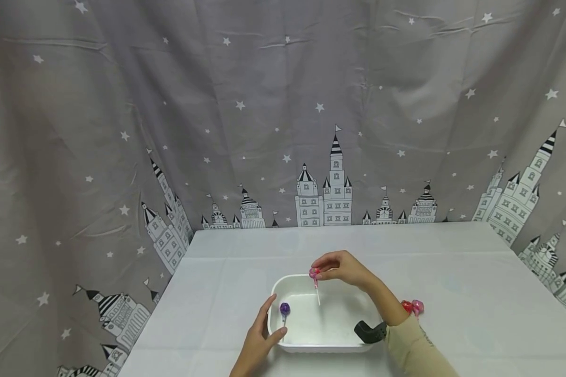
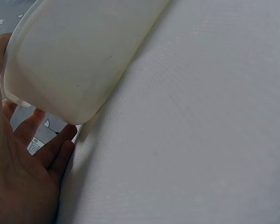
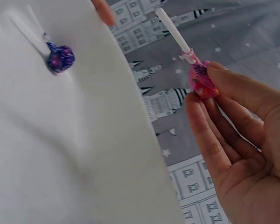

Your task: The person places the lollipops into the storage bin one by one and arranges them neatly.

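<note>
My right hand (image 1: 341, 268) pinches a pink-wrapped lollipop (image 3: 204, 81) by its candy head, thumb on one side and fingers on the other. Over the white tray (image 1: 330, 346), its white stick points down in the head view. Inside the tray, near the left end, lies a purple-wrapped lollipop (image 1: 285, 309) with its stick toward the front. My left hand (image 1: 260, 336) grips the tray's left end, the thumb at the front rim and the fingers along the outer side. In the left wrist view the tray wall (image 2: 74, 65) stands between thumb and fingers.
To the right of the tray, partly behind the right forearm, lie a red-wrapped lollipop (image 1: 407, 306) and another pink-wrapped lollipop (image 1: 417, 307). A black curved piece (image 1: 370, 332) sits at the right wrist. A grey curtain (image 1: 264, 115) printed with castles hangs behind the white table (image 1: 207, 303).
</note>
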Demonstrator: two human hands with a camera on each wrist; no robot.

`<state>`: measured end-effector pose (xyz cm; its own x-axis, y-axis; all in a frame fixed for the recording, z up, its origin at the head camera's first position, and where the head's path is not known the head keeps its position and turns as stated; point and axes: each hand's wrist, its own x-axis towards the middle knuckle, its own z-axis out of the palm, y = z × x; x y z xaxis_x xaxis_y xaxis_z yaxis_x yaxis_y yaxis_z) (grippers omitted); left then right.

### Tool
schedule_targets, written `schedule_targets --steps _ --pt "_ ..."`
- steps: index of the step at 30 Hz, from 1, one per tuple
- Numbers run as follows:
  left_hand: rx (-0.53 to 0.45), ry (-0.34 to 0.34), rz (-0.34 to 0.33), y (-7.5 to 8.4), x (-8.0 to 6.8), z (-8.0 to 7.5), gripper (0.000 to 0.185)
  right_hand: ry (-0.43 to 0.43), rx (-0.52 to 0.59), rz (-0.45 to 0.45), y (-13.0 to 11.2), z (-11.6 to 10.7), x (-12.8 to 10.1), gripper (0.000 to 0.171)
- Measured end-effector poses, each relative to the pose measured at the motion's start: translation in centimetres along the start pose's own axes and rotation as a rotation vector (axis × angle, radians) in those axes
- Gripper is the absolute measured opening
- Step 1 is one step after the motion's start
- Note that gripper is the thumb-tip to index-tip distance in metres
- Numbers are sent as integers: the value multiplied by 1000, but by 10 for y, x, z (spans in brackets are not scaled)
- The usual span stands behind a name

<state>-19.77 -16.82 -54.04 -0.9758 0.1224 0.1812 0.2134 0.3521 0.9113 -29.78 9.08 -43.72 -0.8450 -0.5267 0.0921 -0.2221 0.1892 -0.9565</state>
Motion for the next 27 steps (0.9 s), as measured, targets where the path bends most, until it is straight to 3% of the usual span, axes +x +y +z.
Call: schedule_targets --steps 4,14,23,27 --pt "-18 -2 3 2 -1 0 74 13 -7 -27 -7 12 0 26" --pt "-10 -11 -13 -1 0 -1 73 -24 -44 -69 1 31 5 26" --pt "-37 -36 -8 36 -7 -8 70 -75 -131 -74 25 41 15 24" --pt "-34 -31 -8 36 -7 -8 70 -107 -184 -80 37 43 20 23"
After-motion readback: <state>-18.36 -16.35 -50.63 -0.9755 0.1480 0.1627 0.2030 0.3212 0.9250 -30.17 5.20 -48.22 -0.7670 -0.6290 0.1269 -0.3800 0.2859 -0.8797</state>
